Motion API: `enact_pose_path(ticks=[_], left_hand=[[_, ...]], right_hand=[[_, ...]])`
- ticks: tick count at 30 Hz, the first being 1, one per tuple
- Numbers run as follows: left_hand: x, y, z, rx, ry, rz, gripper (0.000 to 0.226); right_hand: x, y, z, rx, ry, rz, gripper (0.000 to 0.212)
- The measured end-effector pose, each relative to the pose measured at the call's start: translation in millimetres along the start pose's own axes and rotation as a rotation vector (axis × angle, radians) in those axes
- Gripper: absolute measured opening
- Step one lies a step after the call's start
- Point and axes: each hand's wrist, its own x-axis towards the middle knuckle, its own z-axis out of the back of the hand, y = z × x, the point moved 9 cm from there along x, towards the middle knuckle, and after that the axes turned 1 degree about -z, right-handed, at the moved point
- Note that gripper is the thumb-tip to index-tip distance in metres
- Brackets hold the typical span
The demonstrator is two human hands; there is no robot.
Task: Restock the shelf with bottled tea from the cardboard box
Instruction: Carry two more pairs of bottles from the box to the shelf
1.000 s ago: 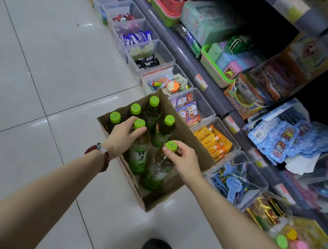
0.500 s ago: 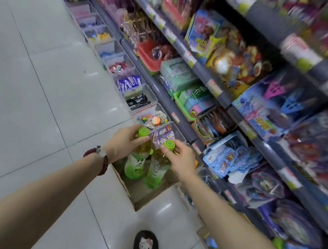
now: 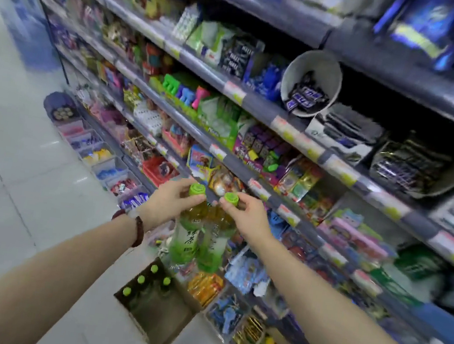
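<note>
From the head camera, the left hand (image 3: 167, 203) grips the neck of one tea bottle (image 3: 188, 232) just under its green cap, fingers curled round it. The right hand (image 3: 246, 214) pinches the neck of a second bottle (image 3: 214, 243) the same way. Both bottles hang upright and touch each other side by side between the hands, lifted well clear of the box (image 3: 156, 312), which sits on the floor below and slightly left of them. Four more green caps show inside the box. The shelf (image 3: 282, 206) edge runs just behind the hands, crowded with snacks and toys; no free slot for tea can be made out here, and much of the picture is blurred.

The bottles look full, so each is probably fairly heavy for a neck-only hold. The plastic walls are stiff enough but smooth, and likely slippery if damp. The ridge under the cap gives a secure stop for carrying; for setting one down among packed goods, a grasp round the labelled middle would likely steer it better.
</note>
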Motion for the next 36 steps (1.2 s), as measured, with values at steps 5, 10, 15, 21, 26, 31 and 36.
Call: enact_pose_path(ticks=[5, 10, 15, 21, 26, 31, 36], left_hand=[[7.0, -108.5, 3.1, -0.184, 0.09, -0.165, 0.022], [10.1, -202.3, -18.6, -0.229, 0.184, -0.272, 0.022], [0.5, -288.7, -64.2, -0.286, 0.302, -0.374, 0.022], [-12.1, -372.5, -132.9, -0.343, 0.359, -0.455, 0.021], [-19.8, -437.3, -187.1, -0.35, 0.384, -0.546, 0.02], [-31.3, -508.7, -223.8, -0.333, 0.369, -0.645, 0.016], [-48.4, -569.1, -244.1, -0.355, 0.346, -0.752, 0.006]], right_hand=[[-30.9, 74.1, 81.1, -0.023, -0.171, 0.079, 0.017], [-74.6, 114.8, 160.5, -0.068, -0.353, 0.094, 0.026], [-127.1, 135.5, 241.6, -0.134, -0.525, 0.105, 0.018], [-187.1, 137.0, 336.0, -0.147, -0.64, 0.096, 0.029], [-231.4, 141.9, 407.3, -0.21, -0.677, 0.097, 0.029], [-273.2, 157.2, 472.7, -0.315, -0.784, 0.133, 0.032], [-306.6, 175.7, 517.0, -0.332, -0.884, 0.236, 0.016]])
